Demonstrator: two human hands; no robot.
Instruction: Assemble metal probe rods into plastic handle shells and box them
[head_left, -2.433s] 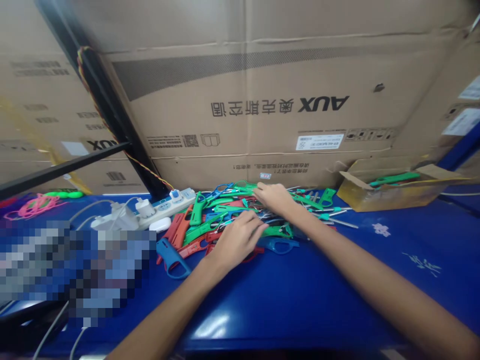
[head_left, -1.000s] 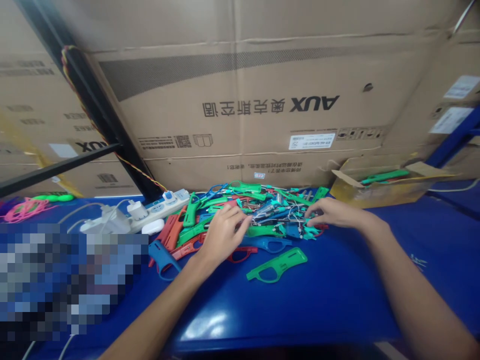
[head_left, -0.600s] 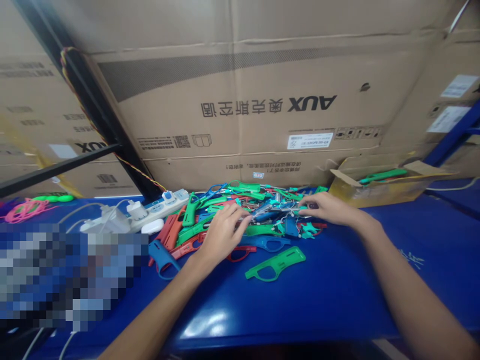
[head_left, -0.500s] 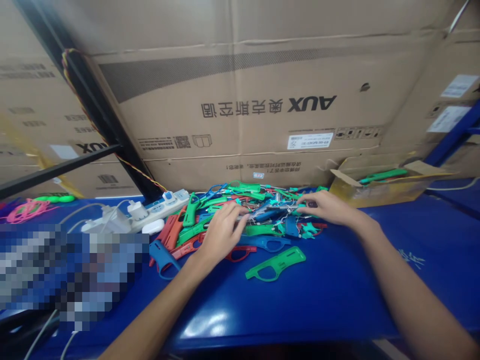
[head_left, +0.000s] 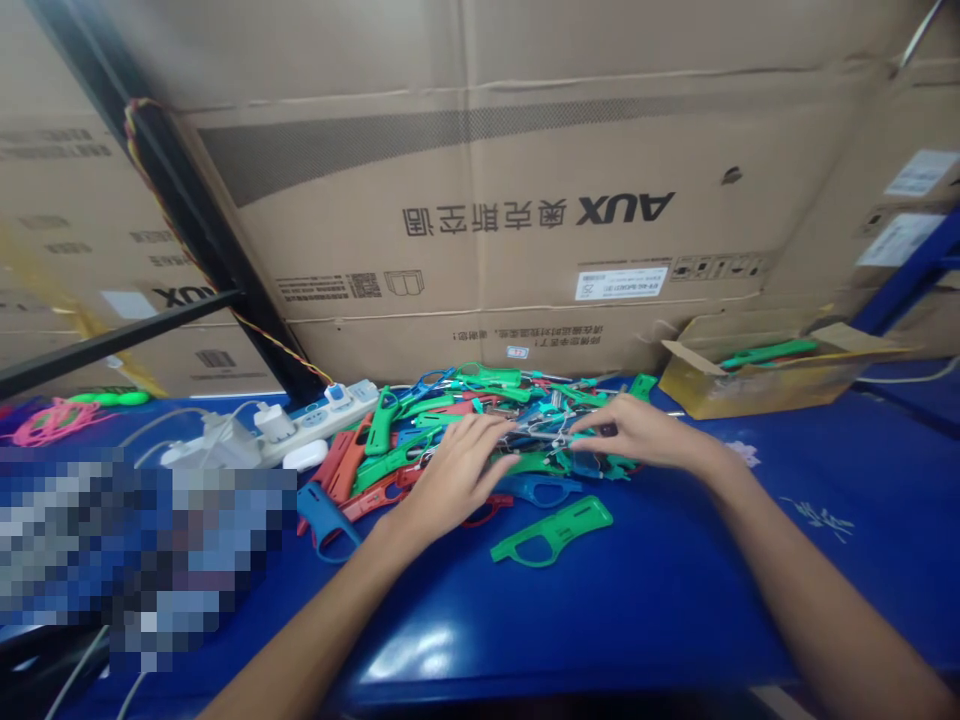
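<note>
A heap of green, red and blue plastic lighter casings (head_left: 397,460), mixed with thin wires and small teal parts, lies in front of me. My left hand (head_left: 454,470) reaches over the heap's middle, fingers stretched and thumb apart. From the right, my right hand (head_left: 637,430) bends its thumb and fingers together at the heap; what they grip is too small and blurred to name. Between both hands runs a thin grey rod-like piece (head_left: 544,436) among wires. Nearer to me lie a single green casing (head_left: 555,532) and a blue casing (head_left: 330,515).
An opened cardboard box (head_left: 757,385) holding green casings stands at the right back. To the left are a white power strip (head_left: 319,425) with plugs and a small white case (head_left: 305,454). A tall cardboard panel (head_left: 487,260) rises behind the blue table (head_left: 637,620).
My right hand has moved left and slightly down, toward my left hand. My left hand has shifted slightly right, its fingers straighter. A blue piece between them has shifted.
</note>
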